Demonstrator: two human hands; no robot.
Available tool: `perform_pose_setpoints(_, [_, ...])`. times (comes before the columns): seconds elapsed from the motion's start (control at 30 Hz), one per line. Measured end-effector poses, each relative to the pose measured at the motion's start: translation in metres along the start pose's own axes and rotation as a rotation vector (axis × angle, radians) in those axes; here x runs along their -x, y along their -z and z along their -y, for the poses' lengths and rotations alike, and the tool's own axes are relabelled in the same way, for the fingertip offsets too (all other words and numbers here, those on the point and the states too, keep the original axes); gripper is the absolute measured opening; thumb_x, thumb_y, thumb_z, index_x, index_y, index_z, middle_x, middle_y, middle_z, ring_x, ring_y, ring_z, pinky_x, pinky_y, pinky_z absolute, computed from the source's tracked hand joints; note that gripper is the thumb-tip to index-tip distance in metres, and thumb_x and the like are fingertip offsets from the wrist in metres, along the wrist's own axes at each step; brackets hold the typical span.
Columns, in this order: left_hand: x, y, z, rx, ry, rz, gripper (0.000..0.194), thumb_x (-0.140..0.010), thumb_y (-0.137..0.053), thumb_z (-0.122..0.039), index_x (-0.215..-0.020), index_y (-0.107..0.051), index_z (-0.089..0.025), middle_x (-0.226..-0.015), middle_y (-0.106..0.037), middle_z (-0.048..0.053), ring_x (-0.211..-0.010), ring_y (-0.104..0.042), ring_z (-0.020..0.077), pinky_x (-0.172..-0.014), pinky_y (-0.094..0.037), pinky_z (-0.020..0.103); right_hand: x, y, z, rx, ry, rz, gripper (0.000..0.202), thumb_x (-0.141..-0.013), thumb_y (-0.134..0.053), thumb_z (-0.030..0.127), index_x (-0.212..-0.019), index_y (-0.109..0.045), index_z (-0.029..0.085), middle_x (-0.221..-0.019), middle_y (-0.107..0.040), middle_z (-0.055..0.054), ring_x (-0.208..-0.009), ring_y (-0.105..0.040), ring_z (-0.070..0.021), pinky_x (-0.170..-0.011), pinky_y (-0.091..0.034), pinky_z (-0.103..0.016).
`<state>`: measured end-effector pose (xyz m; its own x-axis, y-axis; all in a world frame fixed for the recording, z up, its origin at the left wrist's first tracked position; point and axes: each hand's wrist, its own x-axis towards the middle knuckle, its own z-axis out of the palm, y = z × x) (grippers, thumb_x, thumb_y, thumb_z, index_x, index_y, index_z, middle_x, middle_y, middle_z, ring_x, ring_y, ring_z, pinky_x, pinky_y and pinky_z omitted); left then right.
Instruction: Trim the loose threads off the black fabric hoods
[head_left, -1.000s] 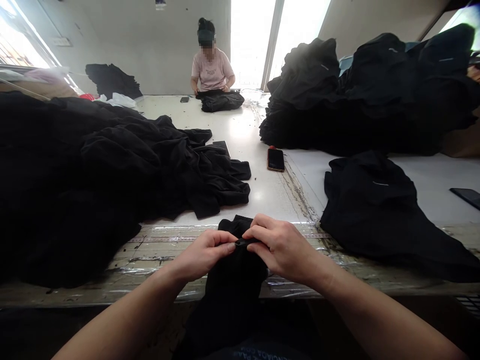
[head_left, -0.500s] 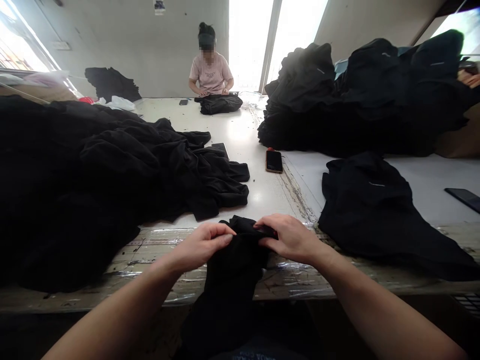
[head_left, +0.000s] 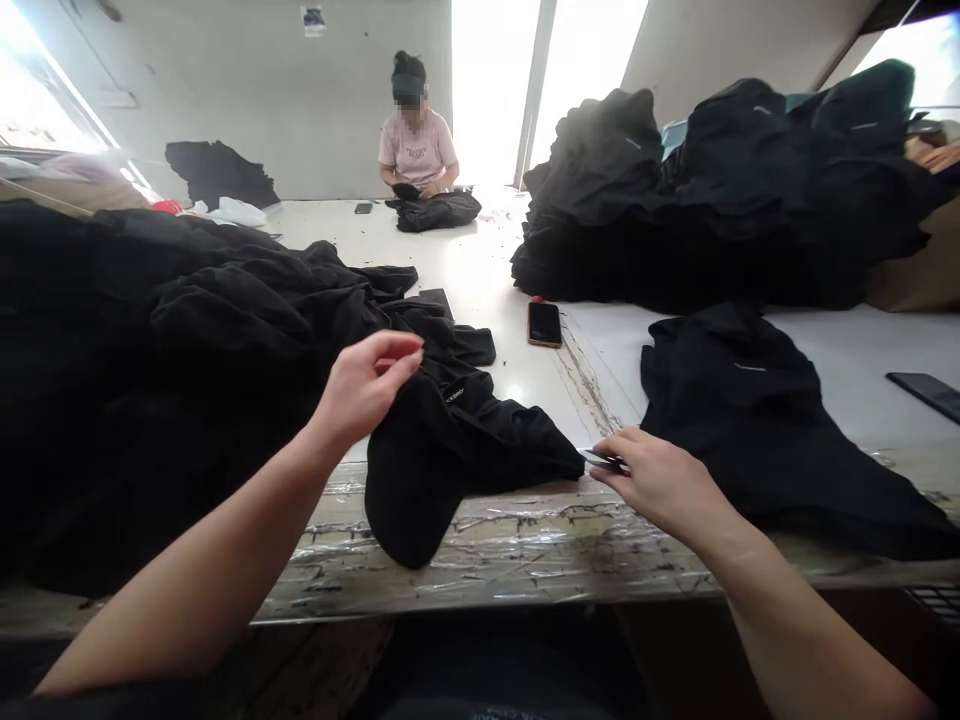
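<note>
A black garment (head_left: 480, 440) with small light lettering is spread over the near part of the table, one rounded part hanging over the plastic-wrapped edge. At its upper left, my left hand (head_left: 367, 380) is closed in a pinch on the cloth, raised above the table. My right hand (head_left: 667, 480) is closed round thread snips (head_left: 606, 461), whose pale blades point left at the garment's right tip. Whether the blades touch the cloth I cannot tell. The snips' handle is mostly hidden by my fingers.
Black garments lie heaped at left (head_left: 187, 350) and stacked at back right (head_left: 675, 230). Another black garment (head_left: 739, 400) lies right of my right hand. Phones (head_left: 544, 324) lie on the table (head_left: 517, 390). Across it, a person (head_left: 418, 150) handles dark cloth.
The garment has come up from my lap onto the table and spread out. My left hand has moved up and left, my right hand to the right. The hands are farther apart.
</note>
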<state>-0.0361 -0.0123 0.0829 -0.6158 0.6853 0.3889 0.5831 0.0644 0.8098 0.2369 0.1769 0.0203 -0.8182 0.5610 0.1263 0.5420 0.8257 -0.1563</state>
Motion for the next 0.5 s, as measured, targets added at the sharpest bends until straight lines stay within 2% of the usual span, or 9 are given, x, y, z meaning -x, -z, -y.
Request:
perform_pose_setpoints(0.1, [0.042,0.011,0.045,-0.049,0.294,0.000,0.031,-0.073,-0.069,-0.039,-0.094,-0.071,-0.017,-0.089,-0.071,0.007,-0.083,-0.064,0.0230,-0.077,-0.050,0.033,0.007,-0.006,-0.009,-0.112,0.000,-0.012,0.015,-0.083,-0.058,0.033,-0.087,-0.067,0.021,-0.083,-0.066,-0.003,-0.067,-0.061,-0.0183,-0.055,-0.046,-0.029])
perform_pose_setpoints(0.2, [0.069,0.013,0.068,0.043,0.477,0.032,0.038,-0.069,-0.072,-0.040,-0.098,-0.069,-0.016,-0.096,-0.071,0.009,-0.092,-0.064,0.0255,-0.084,-0.048,0.037,-0.001,-0.002,0.009,-0.254,0.115,-0.095,0.013,-0.084,-0.058,0.028,-0.090,-0.065,0.019,-0.086,-0.066,-0.004,-0.071,-0.062,-0.0179,-0.062,-0.049,-0.030])
perform_pose_setpoints(0.27, [0.071,0.004,0.076,0.142,0.502,0.027,0.047,-0.068,-0.074,-0.039,-0.107,-0.065,-0.015,-0.105,-0.069,0.010,-0.100,-0.062,0.0254,-0.089,-0.046,0.037,-0.011,-0.004,0.030,-0.338,0.223,-0.128,0.016,-0.083,-0.060,0.024,-0.097,-0.063,0.019,-0.099,-0.065,-0.006,-0.081,-0.062,-0.0183,-0.069,-0.051,-0.030])
perform_pose_setpoints(0.37, [0.057,-0.017,0.081,0.223,0.433,0.060,0.049,-0.065,-0.075,-0.037,-0.107,-0.064,-0.014,-0.108,-0.068,0.010,-0.101,-0.061,0.0245,-0.088,-0.046,0.034,-0.032,-0.019,0.056,-0.325,0.301,-0.052,0.032,-0.079,-0.065,0.023,-0.111,-0.059,0.022,-0.117,-0.060,-0.005,-0.091,-0.062,-0.0172,-0.072,-0.050,-0.027])
perform_pose_setpoints(0.43, [0.046,-0.028,0.081,0.226,0.406,0.096,0.040,-0.065,-0.075,-0.039,-0.094,-0.067,-0.013,-0.094,-0.070,0.008,-0.091,-0.062,0.0236,-0.080,-0.048,0.031,-0.045,-0.034,0.060,-0.230,0.215,0.003,0.022,-0.081,-0.064,0.026,-0.102,-0.063,0.023,-0.107,-0.064,-0.003,-0.084,-0.063,-0.0167,-0.066,-0.048,-0.026])
perform_pose_setpoints(0.5, [0.039,-0.032,0.078,0.206,0.398,0.087,0.033,-0.066,-0.074,-0.041,-0.080,-0.066,-0.013,-0.078,-0.067,0.004,-0.078,-0.061,0.0202,-0.070,-0.047,0.028,-0.055,-0.046,0.053,-0.153,0.074,-0.019,0.011,-0.085,-0.058,0.028,-0.087,-0.065,0.020,-0.089,-0.068,-0.004,-0.076,-0.063,-0.0181,-0.061,-0.045,-0.027])
